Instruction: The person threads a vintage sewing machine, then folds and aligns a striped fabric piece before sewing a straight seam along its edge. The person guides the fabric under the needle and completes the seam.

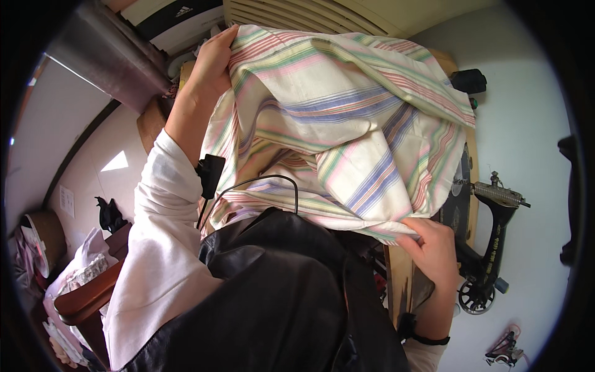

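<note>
A large white cloth (pixel 353 142) with red, green, yellow, pink and blue stripes spreads over the table before me, rumpled into loose folds. My left hand (pixel 215 59) is closed on its far left corner, arm stretched out. Close to my body on the right, my right hand (pixel 431 245) pinches the near edge of the cloth between thumb and fingers. To the right of that hand stands a black sewing machine (pixel 489 229) with a handwheel. The cloth hides most of the tabletop.
A wooden table edge (pixel 400 279) shows below the cloth. On the left are a wooden chair arm (pixel 90 297) and piled clothes (pixel 80 273). A black box (pixel 180 25) lies at the far left. A dark spool-like object (pixel 469 81) sits beyond the cloth's right side.
</note>
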Demonstrator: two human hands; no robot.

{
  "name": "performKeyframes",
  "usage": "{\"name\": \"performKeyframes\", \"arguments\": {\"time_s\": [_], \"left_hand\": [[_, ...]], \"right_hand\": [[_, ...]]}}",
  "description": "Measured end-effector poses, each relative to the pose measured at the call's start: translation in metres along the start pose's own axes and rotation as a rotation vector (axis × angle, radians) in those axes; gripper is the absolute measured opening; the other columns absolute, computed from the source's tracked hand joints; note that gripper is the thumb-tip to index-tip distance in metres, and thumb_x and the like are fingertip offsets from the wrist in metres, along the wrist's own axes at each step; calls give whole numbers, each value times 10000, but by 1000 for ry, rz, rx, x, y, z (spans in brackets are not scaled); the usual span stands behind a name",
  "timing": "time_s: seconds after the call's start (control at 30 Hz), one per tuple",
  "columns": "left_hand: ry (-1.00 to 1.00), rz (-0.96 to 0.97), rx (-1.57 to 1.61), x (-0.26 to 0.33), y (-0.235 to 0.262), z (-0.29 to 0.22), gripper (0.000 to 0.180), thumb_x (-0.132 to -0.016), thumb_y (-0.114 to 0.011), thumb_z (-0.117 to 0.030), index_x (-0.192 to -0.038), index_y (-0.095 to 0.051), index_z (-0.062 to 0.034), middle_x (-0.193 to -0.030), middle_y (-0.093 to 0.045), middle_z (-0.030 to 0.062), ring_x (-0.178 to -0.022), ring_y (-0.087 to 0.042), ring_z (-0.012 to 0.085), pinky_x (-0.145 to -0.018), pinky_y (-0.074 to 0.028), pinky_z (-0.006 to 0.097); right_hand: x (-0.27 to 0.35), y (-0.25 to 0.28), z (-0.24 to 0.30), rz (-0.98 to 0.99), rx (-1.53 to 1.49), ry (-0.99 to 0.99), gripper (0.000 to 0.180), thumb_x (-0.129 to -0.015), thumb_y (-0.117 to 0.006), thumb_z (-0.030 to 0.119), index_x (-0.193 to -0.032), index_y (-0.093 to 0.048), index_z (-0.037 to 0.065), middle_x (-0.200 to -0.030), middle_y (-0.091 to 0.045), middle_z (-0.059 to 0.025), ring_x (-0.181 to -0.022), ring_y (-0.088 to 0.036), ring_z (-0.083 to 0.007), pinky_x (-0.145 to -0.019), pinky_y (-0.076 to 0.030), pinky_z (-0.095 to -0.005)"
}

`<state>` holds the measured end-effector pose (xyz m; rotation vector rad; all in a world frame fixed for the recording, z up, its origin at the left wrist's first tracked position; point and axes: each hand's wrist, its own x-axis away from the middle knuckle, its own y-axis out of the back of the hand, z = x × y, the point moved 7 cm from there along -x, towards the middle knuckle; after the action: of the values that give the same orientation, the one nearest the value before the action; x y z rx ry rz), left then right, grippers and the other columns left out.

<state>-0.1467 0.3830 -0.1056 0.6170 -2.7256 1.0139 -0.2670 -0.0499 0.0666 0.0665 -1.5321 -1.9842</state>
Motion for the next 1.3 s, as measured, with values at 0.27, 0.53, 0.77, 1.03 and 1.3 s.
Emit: {"name": "performKeyframes", "arguments": {"time_s": [0.27, 0.53, 0.77, 1.03, 1.3], "left_hand": [[41, 80, 161, -10, 2, 20, 345, -1109, -456, -230, -1199, -636, 50, -1122, -715, 150, -959, -720, 228, -880, -608, 383], [66, 145, 109, -24, 7, 21, 340, -1103, -486, -237, -1214, -644, 43, -1141, -711, 139, -979, -708, 211, -911, -596, 371], [8, 502, -313, -23, 14, 21, 568, -987, -682, -465, -1329, -626, -15, -1198, -688, 66, -1038, -675, 147, -971, -541, 293], [189, 612, -688, -12, 49, 74, 543, -945, -767, -368, -1318, -641, 7, -1125, -711, 51, -995, -642, 110, -898, -494, 252], [238, 507, -104, -21, 60, 85, 432, -1069, -591, -249, -1381, -564, 48, -1215, -700, 103, -1012, -696, 111, -894, -589, 262]], "right_hand": [[-82, 68, 53, -325, -58, 265, 488, -763, -803, 71, -1234, -695, 5, -1160, -688, -124, -983, -667, -228, -845, -530, -333], [-240, -5, 49, -325, 191, 337, 772, -928, -610, 661, -1521, -522, 175, -1624, -390, -170, -1518, -325, -361, -1228, -215, -525], [-252, -6, 17, -409, 212, 389, 695, -999, -505, 643, -1532, -508, 197, -1641, -383, -126, -1534, -308, -326, -1235, -214, -500], [-252, -6, 19, -422, 200, 398, 656, -1017, -516, 586, -1539, -498, 191, -1638, -387, -123, -1529, -319, -325, -1231, -221, -492], [-252, -6, 17, -397, 168, 386, 629, -1022, -536, 542, -1549, -487, 202, -1645, -377, -121, -1535, -307, -324, -1231, -202, -485]]}}
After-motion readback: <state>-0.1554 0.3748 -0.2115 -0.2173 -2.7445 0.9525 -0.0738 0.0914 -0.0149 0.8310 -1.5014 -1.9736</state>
